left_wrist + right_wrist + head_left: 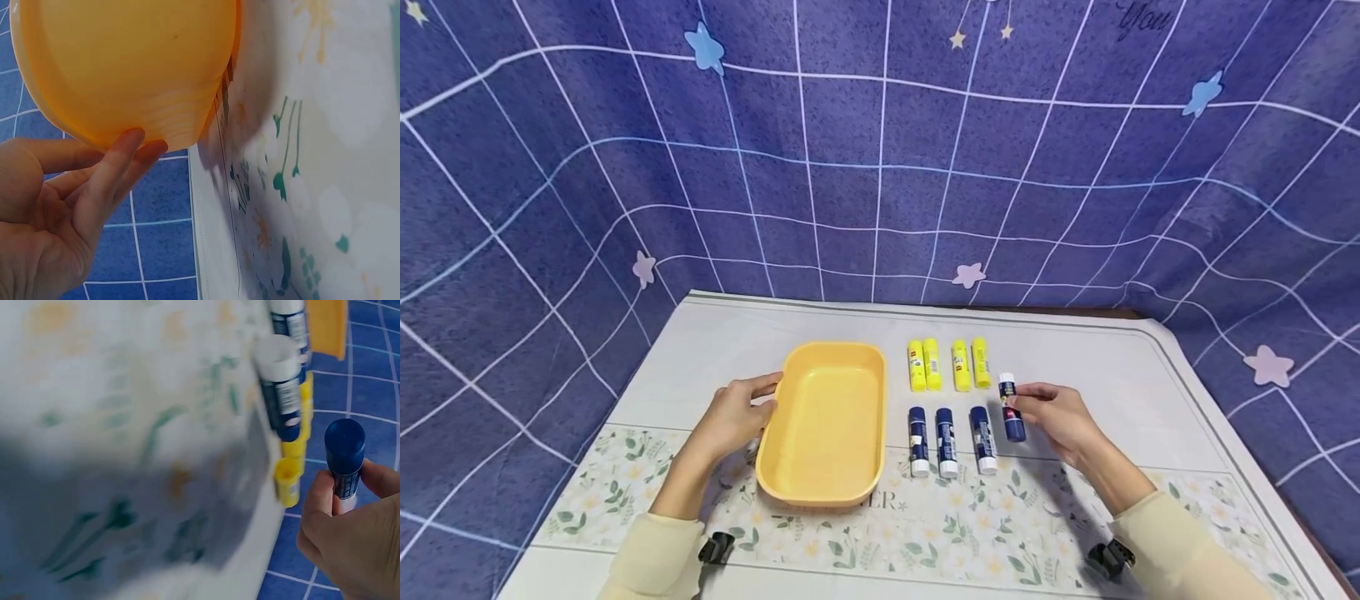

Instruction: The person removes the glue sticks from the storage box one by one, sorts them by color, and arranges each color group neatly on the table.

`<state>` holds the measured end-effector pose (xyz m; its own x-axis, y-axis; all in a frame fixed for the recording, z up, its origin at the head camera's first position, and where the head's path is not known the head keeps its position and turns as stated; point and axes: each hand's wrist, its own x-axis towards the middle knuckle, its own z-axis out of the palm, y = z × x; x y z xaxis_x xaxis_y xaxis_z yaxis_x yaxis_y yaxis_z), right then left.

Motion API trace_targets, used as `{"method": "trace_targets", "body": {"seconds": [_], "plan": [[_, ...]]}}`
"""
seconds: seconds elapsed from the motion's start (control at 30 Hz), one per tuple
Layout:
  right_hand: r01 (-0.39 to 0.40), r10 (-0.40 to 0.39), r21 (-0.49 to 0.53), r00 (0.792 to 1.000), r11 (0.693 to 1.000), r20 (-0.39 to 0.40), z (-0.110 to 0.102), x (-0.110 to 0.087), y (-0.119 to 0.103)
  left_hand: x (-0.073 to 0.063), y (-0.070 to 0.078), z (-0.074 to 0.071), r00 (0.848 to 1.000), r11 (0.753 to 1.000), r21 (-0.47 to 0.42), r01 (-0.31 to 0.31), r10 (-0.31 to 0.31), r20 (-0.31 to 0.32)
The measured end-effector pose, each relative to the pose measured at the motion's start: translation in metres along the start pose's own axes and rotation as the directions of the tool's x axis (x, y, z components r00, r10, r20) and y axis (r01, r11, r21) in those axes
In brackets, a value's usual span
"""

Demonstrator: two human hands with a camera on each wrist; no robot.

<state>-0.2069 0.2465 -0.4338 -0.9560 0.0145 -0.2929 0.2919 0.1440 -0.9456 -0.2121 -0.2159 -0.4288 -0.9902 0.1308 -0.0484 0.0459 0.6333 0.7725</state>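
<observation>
A yellow-orange plastic tray (823, 496) sits at the left of the table in the head view. My left hand (737, 417) grips its left rim; in the left wrist view, the fingers (119, 162) lie against the tray wall (156, 94). With thumb and fingers, my right hand (1060, 421) pinches a dark blue glue stick (1011, 425), white end away from me, over the table. Its round blue end (345, 440) faces the right wrist camera. Three more blue glue sticks (946, 442) lie in a row between the tray and this hand, white ends toward me.
Several yellow glue sticks (961, 367) lie in a row behind the blue ones, grouped in pairs. A pale cloth with a floral band (955, 533) covers the table. Behind it hangs a blue curtain (917, 200) with white grid lines and stars.
</observation>
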Motion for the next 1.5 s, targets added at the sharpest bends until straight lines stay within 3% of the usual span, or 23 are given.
{"method": "trace_targets", "body": {"seconds": [0.4, 0.63, 1.17, 1.5], "plan": [[-0.054, 0.047, -0.125, 0.997, 0.991, -0.061, -0.003, -0.002, 0.031, 0.0, 0.001, 0.0, 1.0, 1.0, 0.004, 0.002, -0.002, 0.001], [-0.023, 0.009, -0.197, 0.997, 0.98, -0.075, -0.004, -0.002, 0.03, 0.0, 0.001, -0.001, 1.0, 1.0, -0.009, 0.008, -0.008, 0.005], [-0.006, -0.029, -0.389, 0.996, 0.921, -0.084, 0.001, -0.005, 0.029, -0.002, -0.002, -0.001, 1.0, 1.0, -0.011, 0.009, -0.009, 0.013], [-0.014, -0.019, -0.403, 0.997, 0.915, -0.077, 0.0, -0.006, 0.029, 0.0, -0.001, 0.0, 1.0, 1.0, -0.001, -0.009, 0.009, 0.01]]}}
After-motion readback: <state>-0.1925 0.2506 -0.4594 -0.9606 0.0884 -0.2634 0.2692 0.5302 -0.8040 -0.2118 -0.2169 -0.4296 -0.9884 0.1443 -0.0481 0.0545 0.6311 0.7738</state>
